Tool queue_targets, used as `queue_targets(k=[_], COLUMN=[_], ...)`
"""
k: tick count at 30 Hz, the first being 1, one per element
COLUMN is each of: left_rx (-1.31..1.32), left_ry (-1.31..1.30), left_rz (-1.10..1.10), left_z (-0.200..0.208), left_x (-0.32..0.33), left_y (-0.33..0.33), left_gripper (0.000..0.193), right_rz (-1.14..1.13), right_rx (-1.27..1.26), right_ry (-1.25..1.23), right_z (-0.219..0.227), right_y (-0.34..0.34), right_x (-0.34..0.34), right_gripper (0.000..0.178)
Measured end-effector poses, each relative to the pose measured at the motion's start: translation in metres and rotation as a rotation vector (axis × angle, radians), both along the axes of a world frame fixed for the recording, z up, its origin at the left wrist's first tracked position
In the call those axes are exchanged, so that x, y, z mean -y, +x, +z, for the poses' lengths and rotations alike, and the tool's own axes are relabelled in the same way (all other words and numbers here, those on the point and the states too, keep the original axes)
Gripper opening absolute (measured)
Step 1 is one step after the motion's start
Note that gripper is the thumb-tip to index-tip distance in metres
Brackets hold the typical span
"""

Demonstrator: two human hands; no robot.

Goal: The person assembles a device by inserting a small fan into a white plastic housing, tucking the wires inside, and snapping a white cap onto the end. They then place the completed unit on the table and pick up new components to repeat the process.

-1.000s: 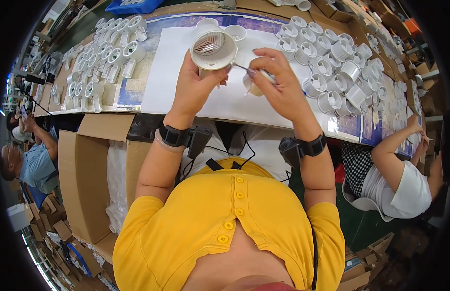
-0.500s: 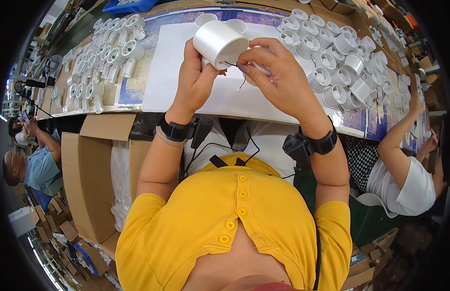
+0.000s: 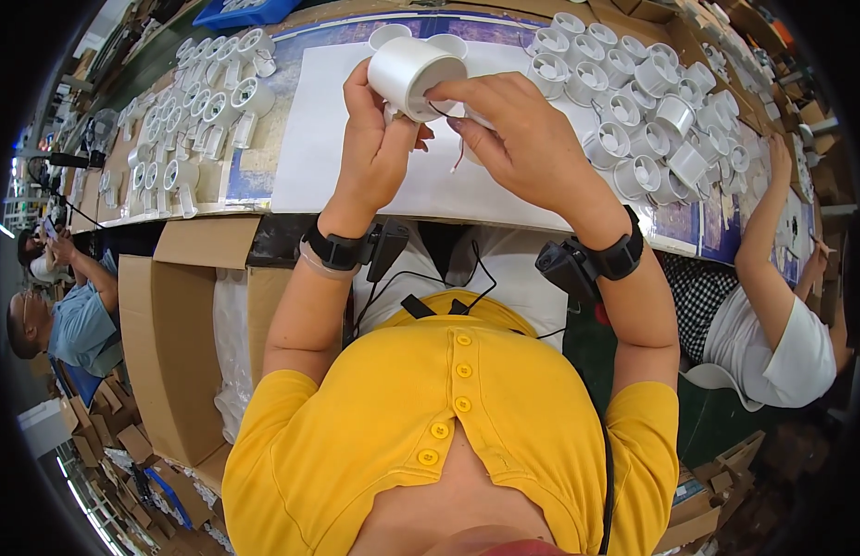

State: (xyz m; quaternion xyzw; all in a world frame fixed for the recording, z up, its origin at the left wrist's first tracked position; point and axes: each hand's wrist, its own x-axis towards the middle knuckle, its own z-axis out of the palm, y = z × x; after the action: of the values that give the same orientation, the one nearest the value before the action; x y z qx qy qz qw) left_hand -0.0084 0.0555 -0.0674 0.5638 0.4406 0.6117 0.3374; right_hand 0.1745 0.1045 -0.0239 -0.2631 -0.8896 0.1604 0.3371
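My left hand [image 3: 379,134] grips a glossy white cylindrical housing [image 3: 402,72] above a white sheet [image 3: 323,153], its open end turned toward my right hand [image 3: 518,130]. The right index finger reaches to that opening, and the thumb sits apart below it. A thin dark wire [image 3: 441,110] runs out of the opening past the thumb, and its small white connector [image 3: 453,170] hangs free. A white edge shows between the right thumb and index finger; what it belongs to is hidden, as are the other right fingers. Two round white parts [image 3: 448,45] lie behind the housing.
Many white cylindrical housings [image 3: 622,109] crowd the table's right side. Rows of white housings with stems [image 3: 207,107] stand on the left. A blue tray [image 3: 249,13] is at the back, and an open cardboard box [image 3: 161,361] at lower left. A co-worker's arm [image 3: 768,222] reaches in at right.
My right hand has let its pinch on the wire spread, and its index finger has moved to the housing's opening. The housing has shifted slightly left. The co-worker's arm at right has moved.
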Motion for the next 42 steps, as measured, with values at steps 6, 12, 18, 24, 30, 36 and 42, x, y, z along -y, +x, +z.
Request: queue_targets(k=[6, 12, 18, 24, 30, 36, 42], left_rx=[0.027, 0.045, 0.045, 0.090, 0.004, -0.020, -0.049], left_ry=[0.043, 0.039, -0.017, -0.101, -0.122, -0.153, -0.104], left_rz=[0.027, 0.000, -0.015, -0.063, -0.043, -0.034, -0.014], left_z=[-0.002, -0.005, -0.001, 0.004, 0.006, 0.008, 0.007], left_x=[0.000, -0.002, 0.000, 0.001, 0.002, 0.002, 0.002], left_y=[0.004, 0.002, 0.002, -0.002, -0.001, -0.002, 0.000], left_gripper=[0.055, 0.055, 0.055, 0.054, 0.053, 0.054, 0.055], right_rz=[-0.016, 0.038, 0.085, 0.034, 0.047, 0.063, 0.160], right_rx=[-0.080, -0.090, -0.073, 0.016, 0.007, -0.006, -0.062], right_ry=[-0.099, 0.001, -0.098, -0.065, -0.107, -0.143, -0.362], right_z=[-0.002, -0.012, -0.010, -0.006, -0.007, -0.009, -0.010], right_y=[-0.005, -0.005, -0.003, -0.001, -0.001, -0.002, -0.002], right_x=[0.005, -0.002, -0.004, -0.003, -0.004, -0.006, -0.007], right_gripper=[0.026, 0.023, 0.021, 0.021, 0.023, 0.026, 0.026])
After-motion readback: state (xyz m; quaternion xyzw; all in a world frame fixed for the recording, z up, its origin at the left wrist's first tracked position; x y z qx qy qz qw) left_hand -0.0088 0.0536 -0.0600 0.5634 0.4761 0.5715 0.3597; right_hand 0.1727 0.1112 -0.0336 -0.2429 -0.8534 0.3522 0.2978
